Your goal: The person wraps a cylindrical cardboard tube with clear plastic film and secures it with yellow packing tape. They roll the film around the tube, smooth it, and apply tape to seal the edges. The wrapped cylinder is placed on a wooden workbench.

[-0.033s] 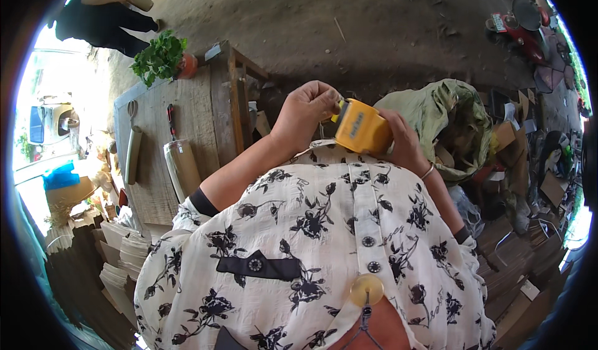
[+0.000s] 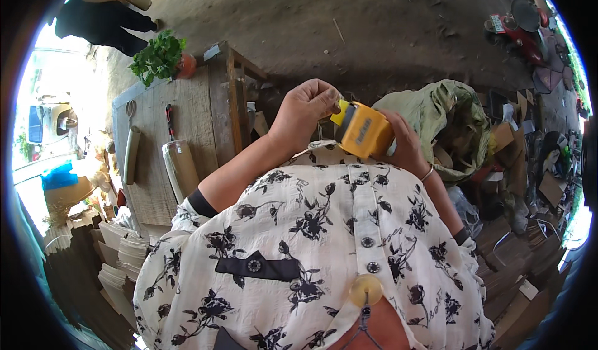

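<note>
Right hand (image 2: 403, 143) wrapped around boxy yellow plastic tool with grey end (image 2: 363, 130), grip closed on its body, held at chest height above white black-flowered shirt (image 2: 311, 244). Left hand (image 2: 305, 114) at tool's front end, fingertips pinched together on small part there; what they pinch too small to tell. Wooden plank worktop (image 2: 193, 110) to left carries cardboard tube (image 2: 180, 166) and potted green plant (image 2: 161, 57). Crumpled olive cloth (image 2: 451, 119) just right of hands.

A dark label (image 2: 363, 128) is seen on the yellow box-shaped device (image 2: 364, 132); flattened brown cardboard boxes (image 2: 529, 250) are piled at the right.
</note>
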